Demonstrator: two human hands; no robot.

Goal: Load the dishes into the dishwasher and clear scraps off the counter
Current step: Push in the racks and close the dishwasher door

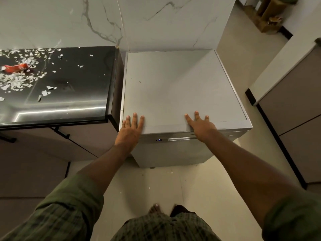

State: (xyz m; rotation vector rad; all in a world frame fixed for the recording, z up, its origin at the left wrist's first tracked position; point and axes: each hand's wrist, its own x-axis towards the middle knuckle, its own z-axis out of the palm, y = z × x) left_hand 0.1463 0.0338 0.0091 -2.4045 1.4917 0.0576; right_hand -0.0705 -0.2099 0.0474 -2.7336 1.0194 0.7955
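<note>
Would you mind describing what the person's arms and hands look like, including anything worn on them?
Both forearms are bare below green checked sleeves pushed up near the elbows. The left sleeve and right sleeve share the same fine plaid pattern. The left hand and right hand are bare, with no gloves; no rings, watch or bracelet show.

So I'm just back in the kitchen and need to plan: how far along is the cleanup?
Looks done: the dishwasher is shut, and no dishes are in view. In hand: the left hand and right hand rest flat on its lid. Left: paper scraps and a red wrapper lie on the black counter.
</note>
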